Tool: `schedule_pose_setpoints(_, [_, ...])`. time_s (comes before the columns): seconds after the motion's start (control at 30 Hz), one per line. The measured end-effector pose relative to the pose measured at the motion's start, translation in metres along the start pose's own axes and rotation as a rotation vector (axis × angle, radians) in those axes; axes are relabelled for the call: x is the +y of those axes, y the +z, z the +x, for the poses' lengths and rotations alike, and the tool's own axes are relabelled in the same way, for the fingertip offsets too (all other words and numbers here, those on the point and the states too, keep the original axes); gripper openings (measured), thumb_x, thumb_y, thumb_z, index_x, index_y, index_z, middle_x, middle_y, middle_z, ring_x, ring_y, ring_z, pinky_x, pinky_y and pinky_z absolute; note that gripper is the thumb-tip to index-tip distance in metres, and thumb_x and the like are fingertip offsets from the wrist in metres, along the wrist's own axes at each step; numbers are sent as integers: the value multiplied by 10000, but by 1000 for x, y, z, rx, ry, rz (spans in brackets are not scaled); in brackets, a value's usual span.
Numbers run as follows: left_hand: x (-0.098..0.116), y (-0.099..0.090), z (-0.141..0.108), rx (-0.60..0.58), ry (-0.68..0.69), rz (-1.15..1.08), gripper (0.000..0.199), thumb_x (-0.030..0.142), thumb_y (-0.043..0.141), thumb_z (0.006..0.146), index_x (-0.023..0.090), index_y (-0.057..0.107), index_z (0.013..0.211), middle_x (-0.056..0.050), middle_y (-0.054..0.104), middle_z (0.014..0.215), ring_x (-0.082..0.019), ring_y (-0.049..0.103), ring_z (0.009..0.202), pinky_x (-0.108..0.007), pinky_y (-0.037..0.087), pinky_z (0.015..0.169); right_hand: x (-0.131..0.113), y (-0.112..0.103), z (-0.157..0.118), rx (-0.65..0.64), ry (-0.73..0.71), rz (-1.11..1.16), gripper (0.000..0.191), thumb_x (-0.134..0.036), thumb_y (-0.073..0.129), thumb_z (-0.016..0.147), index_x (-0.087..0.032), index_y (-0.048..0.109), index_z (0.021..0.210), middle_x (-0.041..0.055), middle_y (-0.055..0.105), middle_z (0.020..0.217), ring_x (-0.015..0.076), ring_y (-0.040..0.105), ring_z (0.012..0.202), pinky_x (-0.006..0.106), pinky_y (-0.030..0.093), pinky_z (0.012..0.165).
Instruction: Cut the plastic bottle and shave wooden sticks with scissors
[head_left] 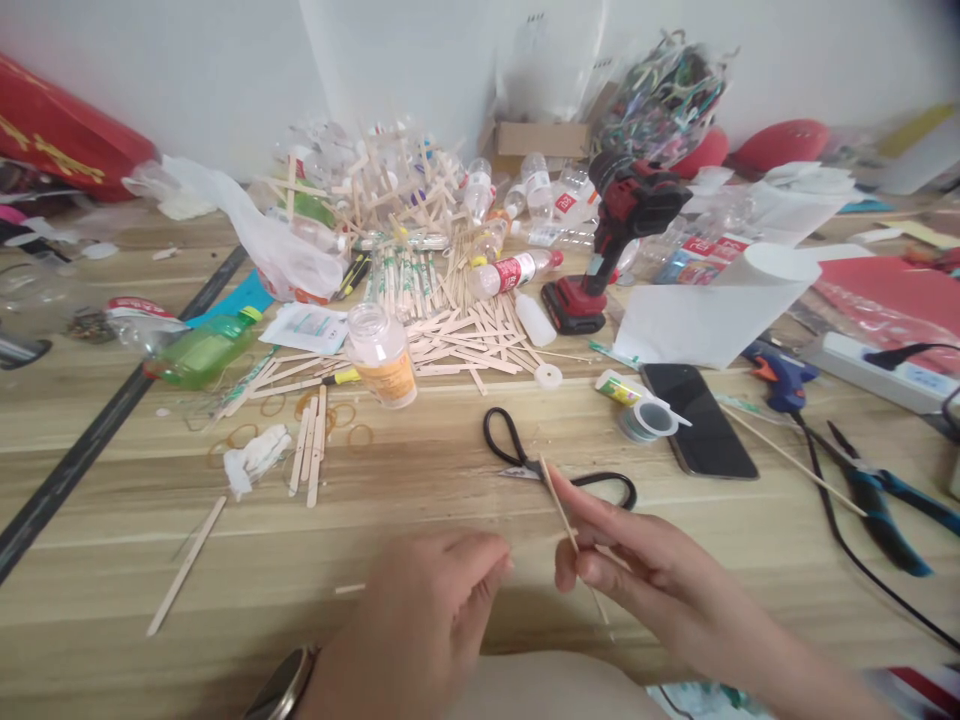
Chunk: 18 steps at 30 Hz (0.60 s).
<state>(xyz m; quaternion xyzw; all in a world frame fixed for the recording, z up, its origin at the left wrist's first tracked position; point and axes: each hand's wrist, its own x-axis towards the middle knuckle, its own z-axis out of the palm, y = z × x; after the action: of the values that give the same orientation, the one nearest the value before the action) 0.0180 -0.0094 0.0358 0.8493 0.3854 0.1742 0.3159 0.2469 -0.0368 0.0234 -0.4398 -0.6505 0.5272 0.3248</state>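
Note:
A thin wooden craft stick (pixel 559 500), seen nearly edge-on, is pinched between the thumb and fingers of my right hand (pixel 645 565). To its left my left hand (pixel 442 590) is closed, thumb and fingertips pressed together; whatever may be between them is too small to make out. The two hands are apart. Just beyond the stick lie black-handled scissors (pixel 504 440), partly behind my right fingers. A small stick piece (pixel 349 589) pokes out beside my left hand. Another craft stick (pixel 186 568) lies farther left on the wooden table (pixel 405 480).
A clear jar (pixel 381 365) stands before a heap of craft sticks (pixel 472 340). Rubber bands (pixel 360 435) lie near a small stack of sticks (pixel 309 450). At right are a phone (pixel 699 420), tape roll (pixel 648 420), glue gun (pixel 784 375) and pliers (pixel 885 515). Behind stands a red-black drill (pixel 600 240).

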Motion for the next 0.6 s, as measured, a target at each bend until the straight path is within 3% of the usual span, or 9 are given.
schedule_pose_setpoints(0.13, [-2, 3, 3, 4, -24, 148, 284, 148, 369, 949, 199, 617, 819, -12, 660, 691, -167, 615, 605, -254, 406, 550, -10, -2, 3, -51, 174, 139, 670, -477, 493, 961, -278, 227, 1543, 3, 584, 792, 96, 479, 625, 219, 435, 573])
schedule_pose_setpoints(0.3, [-4, 13, 7, 98, 32, 376, 269, 157, 345, 966, 194, 610, 938, -31, 667, 776, -200, 633, 665, -285, 416, 567, -11, 8, 7, 17, 319, 322, 756, -535, 560, 899, -260, 252, 1532, -15, 545, 772, 70, 400, 522, 203, 367, 474])
schedule_pose_setpoints(0.47, [-2, 16, 14, 112, 53, 264, 253, 172, 374, 973, 193, 591, 845, -15, 664, 736, -171, 629, 661, -259, 410, 578, -12, 17, 11, -17, 357, 283, 712, -548, 510, 914, -237, 289, 1516, -30, 519, 732, 69, 406, 479, 210, 349, 451])
schedule_pose_setpoints(0.6, [1, 14, 15, 101, 13, 114, 234, 159, 393, 960, 191, 566, 805, -6, 668, 713, -148, 616, 623, -238, 385, 559, -14, 20, 13, -49, 298, 183, 534, -476, 440, 966, -228, 432, 1439, -36, 491, 700, 66, 410, 477, 195, 369, 463])
